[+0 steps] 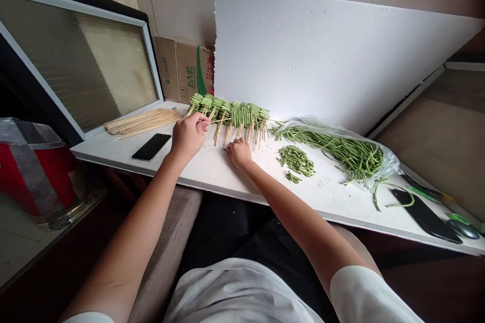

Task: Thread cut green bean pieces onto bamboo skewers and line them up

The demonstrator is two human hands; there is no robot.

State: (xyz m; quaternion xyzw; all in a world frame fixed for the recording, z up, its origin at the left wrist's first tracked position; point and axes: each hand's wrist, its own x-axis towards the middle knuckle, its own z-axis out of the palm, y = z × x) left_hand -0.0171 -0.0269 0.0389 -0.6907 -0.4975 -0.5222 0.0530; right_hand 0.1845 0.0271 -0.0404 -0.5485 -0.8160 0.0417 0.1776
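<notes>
My left hand (191, 133) is closed in a pinch on a thin bamboo skewer (222, 120). The skewer points right, toward a row of upright green bean pieces (242, 115) in front of the pile. My right hand (239, 151) rests low at the tabletop, fingers curled and pressed down; what lies under the fingertips is hidden, though a small dark bit shows beside them. Behind both hands is a pile of finished bean skewers (210, 103), their bare stick ends toward me. A heap of cut bean pieces (297, 160) lies right of my right hand.
Loose bamboo skewers (144, 122) and a phone (151, 147) lie at left on the white table (212, 181). Long beans (352, 154) spill from a clear bag at right, near another dark phone-like slab (426, 215). A white foam board (322, 55) and a carton (184, 70) stand behind.
</notes>
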